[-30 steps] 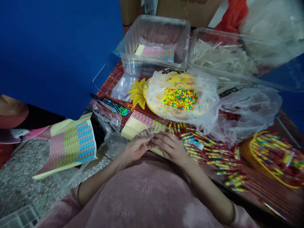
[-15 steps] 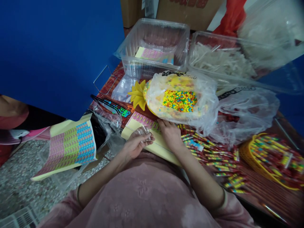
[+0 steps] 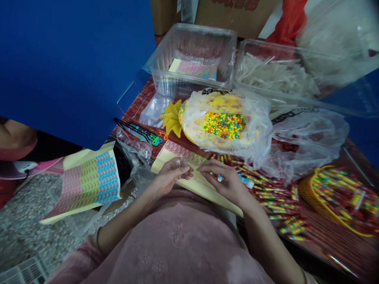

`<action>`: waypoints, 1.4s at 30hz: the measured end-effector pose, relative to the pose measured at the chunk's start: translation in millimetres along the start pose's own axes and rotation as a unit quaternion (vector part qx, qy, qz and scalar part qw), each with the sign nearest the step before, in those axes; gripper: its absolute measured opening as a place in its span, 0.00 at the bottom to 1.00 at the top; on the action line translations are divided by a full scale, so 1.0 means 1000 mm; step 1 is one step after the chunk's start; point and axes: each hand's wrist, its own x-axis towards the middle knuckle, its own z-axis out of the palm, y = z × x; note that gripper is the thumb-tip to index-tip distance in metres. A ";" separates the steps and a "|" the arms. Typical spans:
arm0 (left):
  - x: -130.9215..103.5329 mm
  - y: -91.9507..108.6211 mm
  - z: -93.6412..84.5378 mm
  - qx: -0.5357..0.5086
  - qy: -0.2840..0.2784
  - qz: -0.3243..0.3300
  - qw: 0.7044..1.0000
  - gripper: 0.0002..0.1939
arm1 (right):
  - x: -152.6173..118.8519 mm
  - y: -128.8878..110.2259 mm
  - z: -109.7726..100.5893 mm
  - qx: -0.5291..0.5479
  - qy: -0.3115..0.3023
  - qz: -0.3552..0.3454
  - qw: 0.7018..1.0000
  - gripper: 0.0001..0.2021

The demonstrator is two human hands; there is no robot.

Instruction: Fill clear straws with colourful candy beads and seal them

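My left hand [image 3: 173,177] is closed around small clear plastic pieces [image 3: 181,161], which look like short tubes. Just to its right is my right hand [image 3: 219,177], thumb and fingertips drawn together; whatever is between them is too small to make out. Beneath both hands lies a pale yellow sticker sheet [image 3: 195,185] with pink and green printed labels along its far edge. Beyond the hands rests a pineapple-shaped container [image 3: 223,126] of colourful candies, partly wrapped in a clear bag. Many small candy-filled tubes [image 3: 275,197] are spread right of my right hand.
A yellow basket [image 3: 308,193] of filled tubes stands at the right. Behind are a clear bin [image 3: 192,83] with sticker sheets and another bin [image 3: 278,79] of clear tubes. Another printed sheet [image 3: 89,177] hangs off the left edge, by a blue panel [image 3: 74,71].
My right hand has lifted off the labels on the sheet and moved nearer to me, its fingertips now close to my left hand. My left hand has barely moved.
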 end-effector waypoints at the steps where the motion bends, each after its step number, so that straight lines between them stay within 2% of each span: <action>1: -0.001 0.002 0.000 0.011 -0.025 -0.016 0.999 0.20 | -0.002 -0.005 -0.002 0.020 -0.017 0.010 1.000 0.08; 5: -0.004 0.006 0.002 0.040 -0.112 -0.079 0.990 0.19 | -0.008 -0.012 0.008 0.062 0.021 0.066 0.996 0.07; 8: -0.004 0.005 0.002 0.021 -0.117 -0.096 0.988 0.22 | -0.009 -0.004 0.017 0.077 0.061 0.067 0.993 0.07; 10: -0.003 0.003 0.001 0.002 -0.120 -0.100 0.988 0.26 | -0.008 0.007 0.018 0.045 0.097 0.058 0.993 0.08; 12: -0.002 0.002 0.000 -0.019 -0.112 -0.083 0.990 0.27 | -0.005 0.022 0.016 -0.060 0.110 0.049 0.991 0.10; 14: -0.001 0.001 -0.003 -0.038 -0.094 -0.058 0.993 0.26 | -0.001 0.034 0.014 -0.209 0.076 0.048 0.974 0.14; 17: 0.002 0.000 -0.006 -0.049 -0.074 -0.036 0.995 0.22 | 0.005 0.043 0.012 -0.381 -0.014 0.047 0.923 0.19; 19: 0.004 -0.001 -0.006 -0.050 -0.065 -0.033 0.996 0.19 | 0.008 0.043 0.011 -0.432 -0.051 0.043 0.899 0.19; 22: 0.005 -0.002 -0.003 -0.062 -0.039 -0.032 0.997 0.22 | 0.013 0.041 0.010 -0.454 -0.081 0.042 0.886 0.17; 26: 0.006 -0.002 0.003 -0.073 -0.012 -0.030 0.997 0.27 | 0.015 0.046 0.007 -0.446 -0.098 0.048 0.888 0.14; 29: 0.007 -0.002 0.007 -0.079 -0.004 -0.023 0.997 0.28 | 0.015 0.052 0.005 -0.426 -0.082 0.037 0.900 0.13; 32: 0.009 -0.004 0.010 -0.097 0.009 -0.016 0.995 0.28 | 0.011 0.046 0.010 -0.358 -0.010 0.012 0.934 0.09; 35: 0.009 -0.010 0.013 -0.127 0.027 -0.001 0.992 0.25 | 0.006 0.025 0.025 -0.194 0.112 0.035 0.974 0.04; 37: 0.009 -0.013 0.015 -0.140 0.017 0.007 0.990 0.21 | 0.004 0.008 0.036 -0.087 0.161 0.060 0.981 0.03; 40: 0.010 -0.017 0.017 -0.138 -0.011 0.003 0.990 0.18 | 0.004 -0.009 0.044 -0.036 0.173 0.048 0.983 0.05; 42: 0.010 -0.016 0.017 -0.131 -0.004 -0.012 0.991 0.17 | 0.004 -0.011 0.042 -0.031 0.166 0.041 0.985 0.08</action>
